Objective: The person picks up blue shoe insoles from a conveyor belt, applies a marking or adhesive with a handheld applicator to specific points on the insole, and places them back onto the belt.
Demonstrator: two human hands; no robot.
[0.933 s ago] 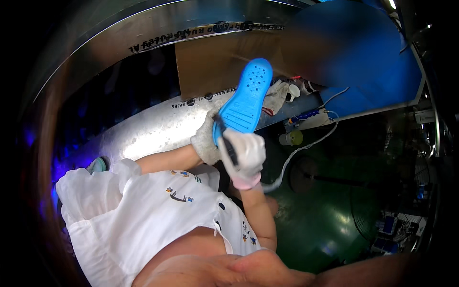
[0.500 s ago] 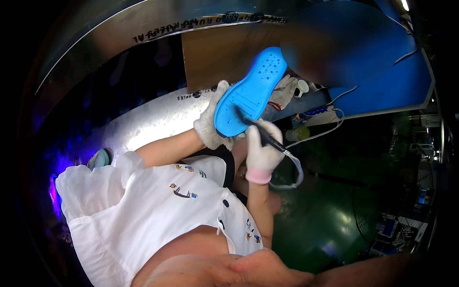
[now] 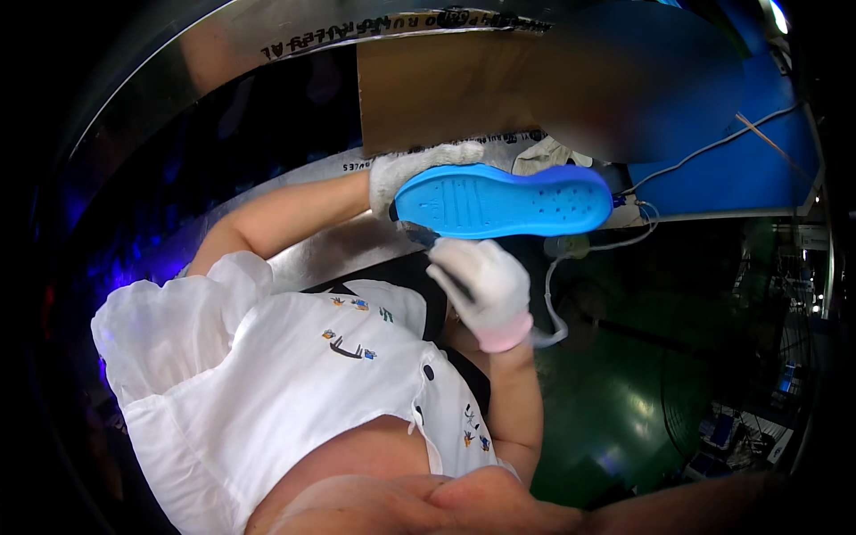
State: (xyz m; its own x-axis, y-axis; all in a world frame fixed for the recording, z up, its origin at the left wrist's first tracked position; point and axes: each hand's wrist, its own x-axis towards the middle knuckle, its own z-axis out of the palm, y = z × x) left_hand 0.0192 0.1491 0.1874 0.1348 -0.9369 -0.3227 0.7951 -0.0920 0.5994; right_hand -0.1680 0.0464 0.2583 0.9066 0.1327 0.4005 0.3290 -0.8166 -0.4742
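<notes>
A blue shoe sole [image 3: 499, 201] lies nearly level in front of me, its heel end to the left and its dotted forepart to the right. My left hand [image 3: 401, 176], in a grey-white knit glove, is closed on the heel end and the far edge. My right hand [image 3: 489, 281], in a white glove with a pink cuff, is closed round a slim black brush [image 3: 461, 288], just below the near edge of the sole. The brush is mostly hidden by the fingers; its dark tip seems to be by the heel's edge, though blurred.
Behind the sole are a brown cardboard sheet [image 3: 446, 94] and a crumpled pale glove [image 3: 550, 156]. A blue board [image 3: 713, 174] with a grey cable [image 3: 687, 160] is at the right. A pale tube [image 3: 555, 308] hangs beside my right wrist.
The sole has turned clockwise from a steep slant to nearly level. My right hand has moved down off its face, drawing the brush toward the near heel edge.
</notes>
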